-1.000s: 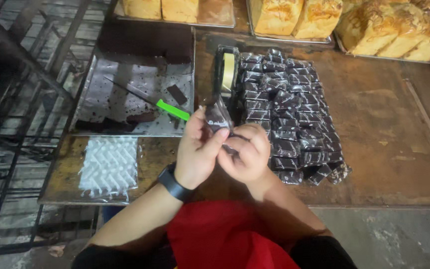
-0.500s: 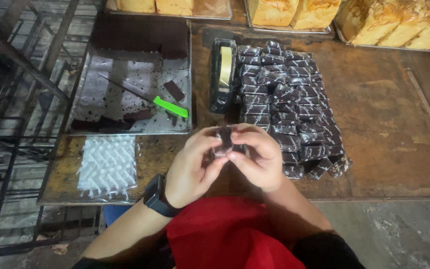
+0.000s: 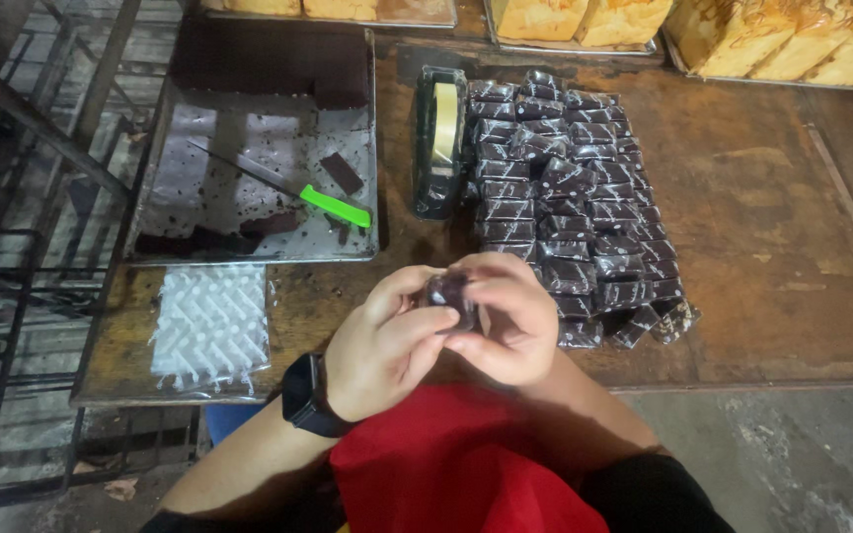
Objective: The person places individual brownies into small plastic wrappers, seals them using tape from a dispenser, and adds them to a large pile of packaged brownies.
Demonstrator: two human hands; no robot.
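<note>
Gripping dark wrapped piece point(image 3: 449, 294): left hand point(image 3: 382, 345), right hand point(image 3: 505, 321) closed round it | fingers hide most | wrapped stack point(image 3: 570, 188) beyond

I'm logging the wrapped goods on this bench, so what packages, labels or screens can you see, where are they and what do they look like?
Wrapped piece: small, dark, glossy clear wrap, held between left hand and right hand.
Wrapped stack: dark rectangular pieces in rows on the wooden table, right of the tape dispenser.
Plastic sheet pile: white, squarish, at the table's near left edge.
Smartwatch: black, left wrist, screen unseen.
</note>
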